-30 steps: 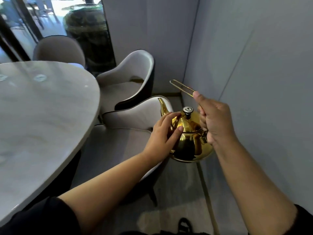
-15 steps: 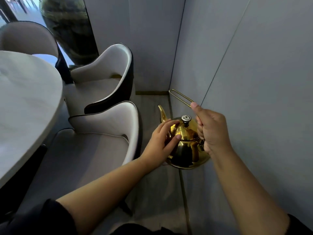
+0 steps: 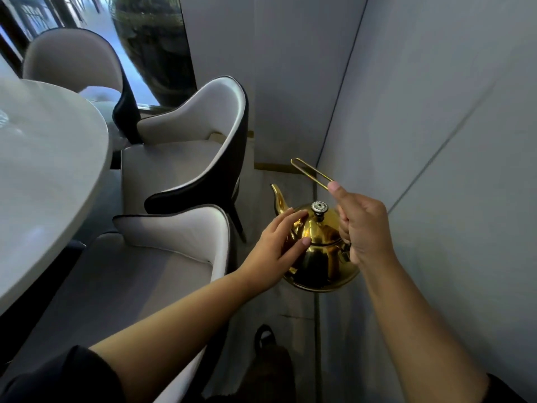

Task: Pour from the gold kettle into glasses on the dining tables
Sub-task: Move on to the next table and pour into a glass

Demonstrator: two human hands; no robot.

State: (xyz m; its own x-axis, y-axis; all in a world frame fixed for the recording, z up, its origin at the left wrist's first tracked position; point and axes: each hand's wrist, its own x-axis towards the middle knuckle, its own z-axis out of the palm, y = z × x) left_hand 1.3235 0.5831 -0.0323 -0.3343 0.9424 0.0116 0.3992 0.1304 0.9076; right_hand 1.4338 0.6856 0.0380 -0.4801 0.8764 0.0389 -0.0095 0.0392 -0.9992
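One gold kettle (image 3: 322, 257) held in air over floor, between nearest chair (image 3: 174, 257) and grey wall (image 3: 436, 141), upright, spout (image 3: 278, 199) pointing away. Right grip (image 3: 364, 228) closed round thin wire handle (image 3: 311, 171), thumb laid along it. Left grip (image 3: 279, 251) open, straight fingers resting on lid beside one silver knob (image 3: 318, 207), thumb touching body. Three chairs counted: nearest, second (image 3: 186, 158) behind it, third (image 3: 72, 56) far left. One round pale worktop (image 3: 43, 184) at left. One big dark vase (image 3: 151, 45) behind.
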